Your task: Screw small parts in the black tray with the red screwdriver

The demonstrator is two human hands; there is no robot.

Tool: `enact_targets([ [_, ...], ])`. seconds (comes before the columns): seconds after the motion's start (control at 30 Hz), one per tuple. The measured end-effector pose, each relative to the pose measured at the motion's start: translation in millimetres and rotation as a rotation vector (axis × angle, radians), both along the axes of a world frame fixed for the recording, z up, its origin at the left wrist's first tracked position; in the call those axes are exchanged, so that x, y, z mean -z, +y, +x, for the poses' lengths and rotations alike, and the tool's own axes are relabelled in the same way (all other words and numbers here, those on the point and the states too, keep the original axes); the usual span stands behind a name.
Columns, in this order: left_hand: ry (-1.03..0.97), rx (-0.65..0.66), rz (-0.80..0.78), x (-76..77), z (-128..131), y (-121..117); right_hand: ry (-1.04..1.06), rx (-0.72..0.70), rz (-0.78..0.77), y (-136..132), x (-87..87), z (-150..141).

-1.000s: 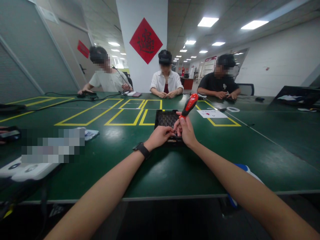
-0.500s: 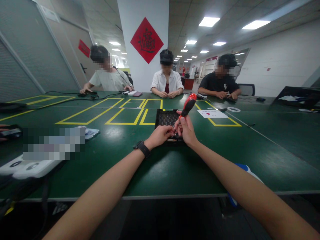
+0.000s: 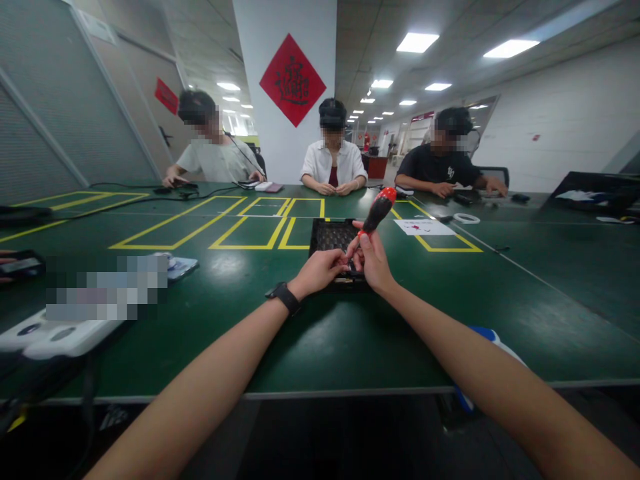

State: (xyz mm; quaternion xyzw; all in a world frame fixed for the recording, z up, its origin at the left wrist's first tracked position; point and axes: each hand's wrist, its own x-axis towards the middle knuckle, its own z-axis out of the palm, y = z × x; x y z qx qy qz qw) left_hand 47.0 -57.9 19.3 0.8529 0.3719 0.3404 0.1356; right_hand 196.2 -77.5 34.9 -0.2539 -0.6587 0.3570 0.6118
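Note:
My right hand is closed around a screwdriver with a red and black handle, which leans up and to the right. Its shaft slants down toward the fingertips of my left hand. Those fingers are pinched together beside the screwdriver's lower end; whatever they grip is too small and covered to name. Beneath both hands lies a black open tray-like case with a patterned, cell-like inside. My hands hide its near right part.
White pixelated equipment lies at left on the green table. Beyond the case are yellow tape outlines, a white paper sheet and a white ring. Three people sit across; another's hand shows at far left.
The screwdriver's handle has turned about its own length, its red and black faces shifting. Both my hands stay nearly in place. The person at right has moved a hand outward along the table.

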Motion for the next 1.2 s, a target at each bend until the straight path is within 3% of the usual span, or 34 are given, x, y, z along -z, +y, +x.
enact_targets([
  [0.17, -0.005, 0.032, -0.004, -2.1, 1.3, -1.7, -0.008, 0.023, -0.004, -0.5, -1.3, -0.4],
  [0.37, -0.05, -0.019, -0.037, -0.2, 2.0, -1.8, -0.016, 0.028, 0.002, -1.1, -1.8, -0.4],
  [0.6, -0.025, 0.062, -0.003, -3.0, -0.5, -1.3, 0.011, 0.0, -0.011, 0.6, -0.9, 1.3],
  [0.93, -0.033, -0.017, -0.021, -1.5, 1.7, -2.6, 0.018, 0.021, -0.02, 0.9, -1.5, 0.9],
  [1.2, -0.023, 0.037, -0.011, -4.2, 1.1, -4.1, 0.028, 0.018, -0.027, 1.7, -0.7, 0.6],
])
